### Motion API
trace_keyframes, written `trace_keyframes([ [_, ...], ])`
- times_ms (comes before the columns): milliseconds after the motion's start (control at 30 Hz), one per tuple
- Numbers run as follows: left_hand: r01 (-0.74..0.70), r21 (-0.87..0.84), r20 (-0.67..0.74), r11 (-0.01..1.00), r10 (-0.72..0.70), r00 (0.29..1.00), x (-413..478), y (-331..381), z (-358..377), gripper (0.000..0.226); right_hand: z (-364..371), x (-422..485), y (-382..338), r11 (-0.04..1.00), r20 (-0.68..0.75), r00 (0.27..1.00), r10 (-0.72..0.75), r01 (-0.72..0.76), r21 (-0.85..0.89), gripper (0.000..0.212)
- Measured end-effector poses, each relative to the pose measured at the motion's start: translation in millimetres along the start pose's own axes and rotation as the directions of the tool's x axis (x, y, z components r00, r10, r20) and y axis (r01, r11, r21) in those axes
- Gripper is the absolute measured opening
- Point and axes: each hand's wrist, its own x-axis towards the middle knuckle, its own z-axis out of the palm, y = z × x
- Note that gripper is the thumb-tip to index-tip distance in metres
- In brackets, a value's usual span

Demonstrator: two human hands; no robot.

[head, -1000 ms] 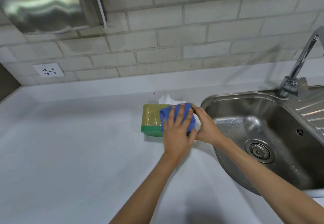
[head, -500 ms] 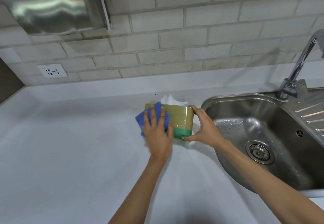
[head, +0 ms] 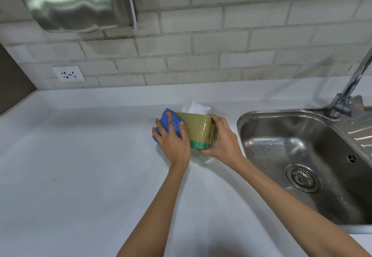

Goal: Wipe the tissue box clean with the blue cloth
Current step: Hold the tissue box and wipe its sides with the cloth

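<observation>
From the head view, your left hand (head: 174,143) presses the blue cloth (head: 168,123) flat against the left end of the tissue box (head: 196,129), fingers spread over it. Your right hand (head: 222,139) is curled round the box's right end, tilting it up on the desk (head: 80,166) beside the sink (head: 302,156). Wiping looks underway; the other faces probably remain.

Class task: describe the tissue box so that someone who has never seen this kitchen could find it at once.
Start at the steel sink; just to its left on the white counter is the tissue box. It is olive-gold with a green band, and white tissue pokes out.
</observation>
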Motion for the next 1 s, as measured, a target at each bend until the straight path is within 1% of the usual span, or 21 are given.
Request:
trace_keyframes([
  [67,0.139,-0.028,0.0,0.99,-0.139,0.99,7.0,10.1,-2.2,0.053,6.3,3.0,-7.9,0.999,-0.001,1.0,-0.019,0.019,-0.04,0.105],
  [100,0.168,-0.035,0.016,0.985,-0.167,0.986,5.8,16.5,-2.3,0.053,9.6,4.0,-11.2,0.998,0.001,1.0,-0.025,0.025,-0.055,0.107],
  [167,0.161,-0.068,0.057,0.985,-0.157,0.986,-4.3,28.9,-1.0,0.054,13.8,5.1,-16.2,0.996,-0.011,0.999,-0.033,0.032,-0.078,0.107],
  [233,0.162,-0.115,0.1,0.98,-0.151,0.983,-15.5,36.4,0.8,0.058,14.0,4.4,-21.2,0.989,-0.069,0.994,-0.08,0.071,-0.126,0.094],
  [267,0.194,-0.132,0.129,0.972,-0.178,0.976,-18.3,38.6,0.5,0.062,13.6,3.7,-23.7,0.978,-0.1,0.986,-0.132,0.113,-0.174,0.087],
  [333,0.335,-0.179,0.177,0.925,-0.305,0.936,-16.3,41.3,-3.1,0.073,15.0,1.0,-28.2,0.936,-0.136,0.958,-0.254,0.207,-0.286,0.08],
  [367,0.428,-0.219,0.2,0.877,-0.389,0.899,-13.2,41.3,-6.1,0.079,16.6,-1.0,-30.5,0.912,-0.139,0.945,-0.296,0.236,-0.336,0.081],
  [400,0.516,-0.28,0.233,0.81,-0.464,0.855,-9.6,39.5,-9.0,0.084,18.8,-3.2,-32.9,0.888,-0.135,0.935,-0.329,0.257,-0.381,0.083],
  [433,0.582,-0.367,0.286,0.726,-0.507,0.813,-6.5,36.7,-12.4,0.085,21.1,-5.5,-34.8,0.864,-0.128,0.926,-0.356,0.274,-0.422,0.085],
  [500,0.656,-0.529,0.41,0.539,-0.514,0.753,-2.2,30.5,-18.6,0.077,24.8,-9.3,-37.1,0.828,-0.111,0.914,-0.391,0.296,-0.476,0.085],
  [533,0.679,-0.559,0.461,0.475,-0.503,0.731,0.4,27.2,-21.3,0.071,26.7,-10.7,-37.4,0.814,-0.1,0.909,-0.403,0.307,-0.493,0.083],
  [567,0.697,-0.56,0.495,0.447,-0.494,0.715,2.8,23.5,-24.0,0.062,28.5,-11.9,-37.2,0.801,-0.087,0.905,-0.416,0.32,-0.507,0.081],
  [667,0.72,-0.542,0.54,0.433,-0.477,0.693,6.2,12.5,-28.6,0.022,34.8,-18.4,-34.6,0.759,-0.041,0.892,-0.45,0.358,-0.544,0.075],
  [700,0.718,-0.542,0.544,0.437,-0.47,0.696,5.9,9.2,-28.6,0.017,37.4,-21.6,-33.4,0.749,-0.029,0.89,-0.455,0.365,-0.553,0.071],
  [733,0.712,-0.537,0.537,0.452,-0.467,0.702,5.2,5.5,-28.4,0.017,40.3,-24.8,-31.8,0.742,-0.021,0.888,-0.46,0.371,-0.559,0.067],
  [833,0.67,-0.5,0.489,0.548,-0.46,0.741,2.0,-3.4,-24.4,0.019,46.9,-31.9,-26.8,0.73,-0.022,0.886,-0.464,0.369,-0.575,0.055],
  [933,0.611,-0.464,0.449,0.642,-0.424,0.786,-1.4,-14.7,-20.7,0.017,51.9,-38.3,-20.6,0.735,-0.062,0.877,-0.476,0.359,-0.575,0.045],
  [1000,0.582,-0.464,0.455,0.668,-0.383,0.804,-4.2,-23.2,-19.1,0.014,54.3,-41.5,-16.2,0.732,-0.1,0.861,-0.499,0.356,-0.581,0.042],
])
